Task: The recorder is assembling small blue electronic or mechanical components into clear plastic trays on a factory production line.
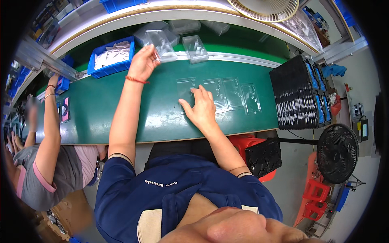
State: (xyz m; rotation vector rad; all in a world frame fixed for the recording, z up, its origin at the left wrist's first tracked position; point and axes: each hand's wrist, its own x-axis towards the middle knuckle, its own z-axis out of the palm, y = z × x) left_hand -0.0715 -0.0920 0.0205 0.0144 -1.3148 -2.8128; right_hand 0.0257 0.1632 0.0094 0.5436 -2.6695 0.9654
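My left hand (142, 64) is raised toward the back of the bench, its fingers closed on the edge of a clear plastic blister tray (163, 45). The tray is tilted, with moulded hollows in it. My right hand (201, 108) lies over the green bench top, fingers spread, touching the leftmost of several flat clear trays (185, 86) set in a row. Rightward in that row lie another tray (234, 95) and a narrower-looking one (252, 100). Behind them, a stack of clear trays (195, 49) stands against the metal rail.
A blue bin (111, 57) of white slips stands at the back left. Tall stacked black trays (298, 95) occupy the bench's right end, near a black fan (337, 153). Over the back runs a shelf (194, 16). A co-worker's arm (51, 121) reaches in at left.
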